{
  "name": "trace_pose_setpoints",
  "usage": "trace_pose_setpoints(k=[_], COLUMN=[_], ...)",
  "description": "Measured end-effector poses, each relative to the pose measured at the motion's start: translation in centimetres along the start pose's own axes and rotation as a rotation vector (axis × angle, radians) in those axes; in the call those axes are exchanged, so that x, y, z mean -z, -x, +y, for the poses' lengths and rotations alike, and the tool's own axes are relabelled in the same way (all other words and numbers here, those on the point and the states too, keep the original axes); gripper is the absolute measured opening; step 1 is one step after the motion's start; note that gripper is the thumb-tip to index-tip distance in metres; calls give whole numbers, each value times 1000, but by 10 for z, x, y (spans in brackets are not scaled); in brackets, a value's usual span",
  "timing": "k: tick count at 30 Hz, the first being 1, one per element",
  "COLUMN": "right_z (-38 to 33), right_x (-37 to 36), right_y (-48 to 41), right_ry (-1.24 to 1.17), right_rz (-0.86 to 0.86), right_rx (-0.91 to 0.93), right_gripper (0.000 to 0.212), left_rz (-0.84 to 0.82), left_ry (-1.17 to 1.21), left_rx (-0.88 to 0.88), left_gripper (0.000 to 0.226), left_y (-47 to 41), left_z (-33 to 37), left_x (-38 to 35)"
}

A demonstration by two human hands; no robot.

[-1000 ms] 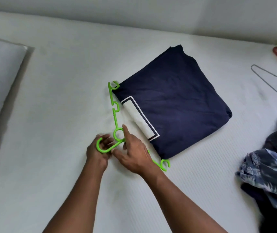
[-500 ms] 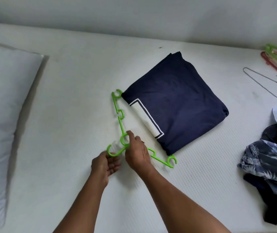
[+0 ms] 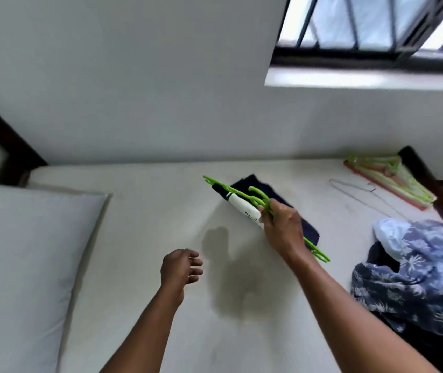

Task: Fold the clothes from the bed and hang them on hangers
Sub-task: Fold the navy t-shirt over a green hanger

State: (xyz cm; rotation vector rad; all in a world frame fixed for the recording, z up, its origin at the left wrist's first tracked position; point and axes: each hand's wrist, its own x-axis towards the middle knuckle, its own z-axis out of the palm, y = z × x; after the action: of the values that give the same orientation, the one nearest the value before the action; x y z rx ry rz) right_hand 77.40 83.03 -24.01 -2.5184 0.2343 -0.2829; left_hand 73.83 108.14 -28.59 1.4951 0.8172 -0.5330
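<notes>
Looking down from the head camera, the view takes in a white bed (image 3: 145, 216) against a pale wall, with a barred window (image 3: 376, 25) at the upper right.

The right hand (image 3: 282, 228) grips a green plastic hanger (image 3: 318, 253) near its hook. A folded navy garment (image 3: 309, 230) with a white printed panel is draped on it, out over the middle of the bed. Whether the cloth's far edge touches the mattress cannot be told.

The likely trouble is slippage. The hanger sits tilted, one end high and toward the wall, the other low and near the wrist, and only one hand supports it. The folded cloth could slide down the bar and fall open, undoing the fold. A twist of the thin plastic in the fingers could tip it off as well.

The right arm reaches forward from the lower right, wrist bent, fingers curled round the hanger's neck. The left hand (image 3: 181, 267) hangs above the sheet nearer the body, fingers loosely curled, holding nothing.

A pillow (image 3: 26, 251) lies at the left. Unfolded clothes (image 3: 417, 267) are heaped at the right, with spare hangers (image 3: 392, 181) beyond.
</notes>
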Motion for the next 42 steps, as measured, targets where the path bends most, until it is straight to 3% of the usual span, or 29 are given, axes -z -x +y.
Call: trace_pose_setpoints(k=[8,16,22,32,42], right_z=[-73,-173,-219,-259,-318], right_x=[206,348,439,579,665], right_y=[-38,71,173,399,708], right_ry=[-33,-57,-39,6,8], right_rz=[100,209,239,543,878], right_rx=[14,-38,-84,-303,-554], right_gripper=[17,13,13,19,22], left_rz=[-176,-403,-603,-959,-1487], left_ry=[-252,-446,-510,-628,-550], left_rx=[-370,-628,-713,-931,-1029], left_gripper=[22,18,22,28,25], left_y=[108,215,303,500,759], left_z=[126,180,186,123,-75], left_x=[-17,-1,-5,-59,-65])
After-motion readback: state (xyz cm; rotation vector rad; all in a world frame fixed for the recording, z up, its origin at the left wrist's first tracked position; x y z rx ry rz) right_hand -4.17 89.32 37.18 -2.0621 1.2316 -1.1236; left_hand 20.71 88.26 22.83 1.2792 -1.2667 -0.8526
